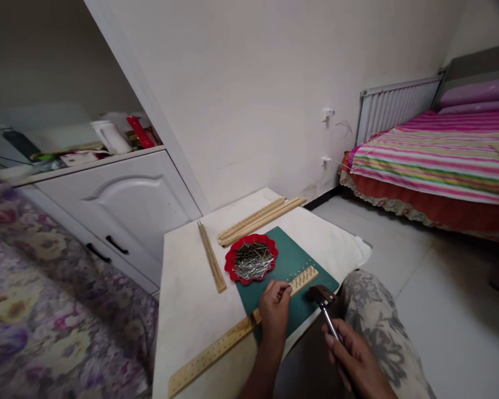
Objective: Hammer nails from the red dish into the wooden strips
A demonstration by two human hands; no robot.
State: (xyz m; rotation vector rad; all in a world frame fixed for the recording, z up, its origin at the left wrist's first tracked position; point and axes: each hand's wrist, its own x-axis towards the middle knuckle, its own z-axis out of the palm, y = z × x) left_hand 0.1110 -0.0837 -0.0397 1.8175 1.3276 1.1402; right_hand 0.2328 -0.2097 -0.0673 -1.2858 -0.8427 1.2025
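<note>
A long wooden strip (216, 352) with a row of holes lies across the green cutting mat (293, 260); several nails stand in its far end (303, 277). My left hand (274, 313) rests on the strip, fingers pinched at a nail by the standing row. My right hand (353, 354) grips the handle of a small hammer (322, 299), whose head hovers just right of the strip's end. A red scalloped dish (251, 259) full of loose nails sits on the mat just behind.
More wooden strips lie on the white table (187, 310): one alone (211, 256), a pair (260, 220) at the back. My patterned trouser knee (374, 299) is at the table's right edge. A white cabinet (120, 205) stands left, a striped bed (436, 160) right.
</note>
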